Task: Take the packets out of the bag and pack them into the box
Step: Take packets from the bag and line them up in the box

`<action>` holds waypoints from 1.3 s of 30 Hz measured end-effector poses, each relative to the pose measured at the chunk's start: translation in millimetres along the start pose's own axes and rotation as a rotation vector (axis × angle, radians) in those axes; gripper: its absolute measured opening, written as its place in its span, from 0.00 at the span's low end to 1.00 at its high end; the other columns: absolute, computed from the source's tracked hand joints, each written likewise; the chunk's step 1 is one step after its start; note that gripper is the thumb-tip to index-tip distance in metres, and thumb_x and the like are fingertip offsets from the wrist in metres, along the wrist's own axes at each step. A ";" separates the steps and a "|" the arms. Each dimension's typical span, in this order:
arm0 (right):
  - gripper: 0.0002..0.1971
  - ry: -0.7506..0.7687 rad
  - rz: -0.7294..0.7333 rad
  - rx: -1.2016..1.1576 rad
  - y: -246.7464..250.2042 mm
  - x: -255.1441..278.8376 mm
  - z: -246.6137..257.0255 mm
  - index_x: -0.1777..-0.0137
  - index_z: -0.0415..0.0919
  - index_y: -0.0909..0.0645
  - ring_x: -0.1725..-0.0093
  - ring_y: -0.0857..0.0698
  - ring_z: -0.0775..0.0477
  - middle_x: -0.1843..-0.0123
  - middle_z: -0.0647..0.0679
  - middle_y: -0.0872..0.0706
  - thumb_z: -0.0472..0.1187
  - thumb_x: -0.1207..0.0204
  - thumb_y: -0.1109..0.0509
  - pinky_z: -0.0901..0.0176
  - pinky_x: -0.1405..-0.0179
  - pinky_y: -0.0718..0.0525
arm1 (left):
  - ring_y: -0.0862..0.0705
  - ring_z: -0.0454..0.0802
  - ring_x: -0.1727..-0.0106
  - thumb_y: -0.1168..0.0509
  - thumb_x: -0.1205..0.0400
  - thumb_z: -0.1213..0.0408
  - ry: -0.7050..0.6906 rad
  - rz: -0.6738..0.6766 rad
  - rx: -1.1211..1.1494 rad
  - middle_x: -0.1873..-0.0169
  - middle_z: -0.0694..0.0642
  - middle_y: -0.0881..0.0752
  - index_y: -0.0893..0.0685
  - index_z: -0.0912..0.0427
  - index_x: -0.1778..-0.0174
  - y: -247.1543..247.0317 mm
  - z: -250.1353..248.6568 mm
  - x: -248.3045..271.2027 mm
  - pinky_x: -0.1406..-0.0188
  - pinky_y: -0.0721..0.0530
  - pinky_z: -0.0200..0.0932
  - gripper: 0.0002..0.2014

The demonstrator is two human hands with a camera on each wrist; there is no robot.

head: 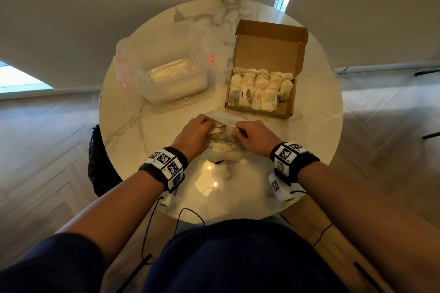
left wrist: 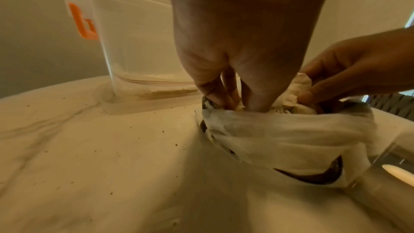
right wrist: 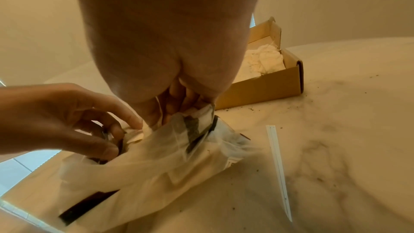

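Observation:
A translucent white bag (head: pixel 222 147) (left wrist: pixel 280 139) (right wrist: pixel 156 166) lies open on the marble table (head: pixel 309 131), just in front of me. My left hand (head: pixel 209 126) (left wrist: pixel 221 100) (right wrist: pixel 121 135) pinches the left rim of its mouth, fingers dipping inside. At the right of the mouth, my right hand (head: pixel 238 132) (left wrist: pixel 306 95) (right wrist: pixel 179 111) pinches a crumpled white packet (left wrist: pixel 298 86). More packets fill the bag. The open cardboard box (head: pixel 271 47) (right wrist: pixel 257 89) stands behind and to the right, with several packets (head: pixel 259 90) in rows.
A clear plastic container (head: pixel 166 71) (left wrist: pixel 134 50) with orange clips stands at the back left. A thin white strip (right wrist: pixel 278 171) lies on the table right of the bag. Dark crumbs dot the marble. A black sack (head: pixel 100 162) sits on the floor, left.

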State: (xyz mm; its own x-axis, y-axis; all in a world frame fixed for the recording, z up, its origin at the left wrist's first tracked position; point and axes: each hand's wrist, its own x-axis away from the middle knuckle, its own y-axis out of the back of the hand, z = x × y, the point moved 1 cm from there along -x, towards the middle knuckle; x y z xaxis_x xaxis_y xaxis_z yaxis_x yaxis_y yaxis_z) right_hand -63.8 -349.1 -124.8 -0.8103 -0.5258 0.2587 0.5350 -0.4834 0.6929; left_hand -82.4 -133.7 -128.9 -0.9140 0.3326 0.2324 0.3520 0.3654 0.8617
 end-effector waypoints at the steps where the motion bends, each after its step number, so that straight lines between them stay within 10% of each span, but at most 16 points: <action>1: 0.13 -0.010 0.007 0.003 0.4 0.5 -0.7 0.61 0.44 0.25 0.65 0.24 0.46 0.66 0.50 0.22 0.44 0.14 0.36 0.54 0.64 0.31 | 0.18 0.62 0.41 0.32 0.21 0.71 0.000 0.006 -0.031 0.37 0.62 0.19 0.16 0.62 0.34 -1.6 1.4 -1.1 0.42 0.18 0.49 0.18; 17: 0.12 -0.081 -0.015 -0.005 5.3 0.6 -9.7 0.61 0.40 0.24 0.66 0.23 0.47 0.67 0.50 0.22 0.43 0.16 0.33 0.55 0.66 0.33 | 0.18 0.51 0.52 0.38 0.13 0.55 -0.064 -0.016 -0.017 0.46 0.53 0.19 0.18 0.55 0.41 4.2 3.0 -10.2 0.54 0.17 0.48 0.10; 25: 0.06 -0.021 -0.108 -0.059 16.6 -1.0 -13.8 0.46 0.40 0.19 0.61 0.17 0.46 0.58 0.47 0.13 0.42 0.16 0.33 0.53 0.61 0.22 | 0.25 0.36 0.62 0.37 0.14 0.63 -0.282 0.156 0.149 0.64 0.39 0.25 0.26 0.49 0.53 19.7 -2.1 -2.2 0.65 0.30 0.30 0.05; 39: 0.05 0.025 -0.116 -0.073 16.3 1.4 -10.5 0.52 0.40 0.17 0.63 0.20 0.51 0.62 0.51 0.17 0.41 0.18 0.31 0.56 0.62 0.24 | 0.17 0.42 0.48 0.31 0.17 0.68 -0.418 0.093 0.162 0.45 0.52 0.12 0.12 0.56 0.40 26.5 -13.8 -3.5 0.47 0.24 0.30 0.11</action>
State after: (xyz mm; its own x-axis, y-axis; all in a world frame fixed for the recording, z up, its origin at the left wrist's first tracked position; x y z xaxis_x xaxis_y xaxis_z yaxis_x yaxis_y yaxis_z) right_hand -53.7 -365.0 -120.2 -0.8619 -0.4805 0.1620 0.4548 -0.5914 0.6659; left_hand -72.6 -137.1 -100.7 -0.7287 0.6807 0.0746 0.4864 0.4379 0.7561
